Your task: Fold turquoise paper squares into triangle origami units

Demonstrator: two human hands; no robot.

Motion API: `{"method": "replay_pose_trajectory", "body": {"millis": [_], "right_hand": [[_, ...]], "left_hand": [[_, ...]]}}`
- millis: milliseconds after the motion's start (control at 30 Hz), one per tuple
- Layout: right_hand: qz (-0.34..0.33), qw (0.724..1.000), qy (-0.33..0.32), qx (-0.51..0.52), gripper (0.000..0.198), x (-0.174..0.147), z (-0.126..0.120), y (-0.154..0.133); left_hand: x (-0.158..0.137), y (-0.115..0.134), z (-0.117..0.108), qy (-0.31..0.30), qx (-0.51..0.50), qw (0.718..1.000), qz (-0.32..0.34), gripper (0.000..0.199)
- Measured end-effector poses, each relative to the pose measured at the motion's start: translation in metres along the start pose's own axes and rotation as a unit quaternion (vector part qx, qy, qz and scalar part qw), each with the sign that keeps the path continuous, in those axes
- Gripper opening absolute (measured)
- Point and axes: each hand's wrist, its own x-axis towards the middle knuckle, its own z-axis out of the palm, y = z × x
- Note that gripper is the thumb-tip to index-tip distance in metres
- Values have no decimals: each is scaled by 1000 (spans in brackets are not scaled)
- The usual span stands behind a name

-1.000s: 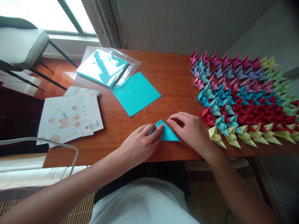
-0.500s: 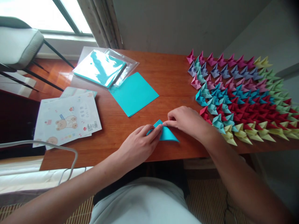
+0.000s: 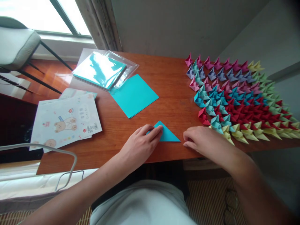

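A turquoise sheet of origami paper, folded into a triangle, lies flat near the table's front edge. My left hand holds it down, the bent fingertips pressed on its left part and hiding that corner. Just off the triangle's right tip is my right hand, resting low over the table with curled fingers and nothing visible in them. Behind the triangle lie flat turquoise square sheets.
Rows of folded paper figures in many colours fill the table's right side. A plastic-wrapped paper pack lies at the back left. Nearer are packets with a bear print. A grey cable curves at lower left; a chair stands beyond.
My right hand has left the triangle's upper edge and moved right and toward me. The triangle's right part now lies flatter. My left hand stays in place on the paper.
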Motion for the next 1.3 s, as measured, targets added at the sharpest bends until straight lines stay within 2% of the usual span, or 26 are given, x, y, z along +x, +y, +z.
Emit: {"method": "replay_pose_trajectory", "body": {"millis": [67,133,267,433,500,600,800,900,967,1033,1167,1300], "right_hand": [[-38,993,82,69,13,-5,12,0],[-18,980,157,118,17,-7,24,-3],[24,968,192,157,17,-5,41,-14],[13,949,236,209,16,-7,50,-20],[20,933,265,241,14,-9,49,-20],[15,910,312,272,10,-12,45,-22],[-50,870,412,266,8,-17,25,-28],[-51,854,436,277,9,-21,15,-30],[-36,838,445,315,13,-22,11,-31],[-28,814,445,372,25,-21,11,-31],[-44,783,422,455,47,-11,24,-33],[-57,785,386,481,46,-3,35,-36]], "left_hand": [[0,0,1,-3,-21,1000,-11,39],[1,0,1,-10,-45,999,-24,40],[6,1,-1,-16,-90,995,-47,37],[10,4,-7,5,-129,989,-77,36],[12,4,-10,18,-149,984,-91,34],[15,1,-15,24,-167,980,-105,45],[25,-9,-21,-13,-186,977,-100,57],[30,-12,-24,-19,-231,967,-107,63],[33,-13,-26,-16,-284,951,-118,67],[35,-15,-27,-7,-360,924,-129,68],[36,-15,-26,9,-544,827,-143,59],[36,-13,-26,-6,-644,747,-166,53]]}}
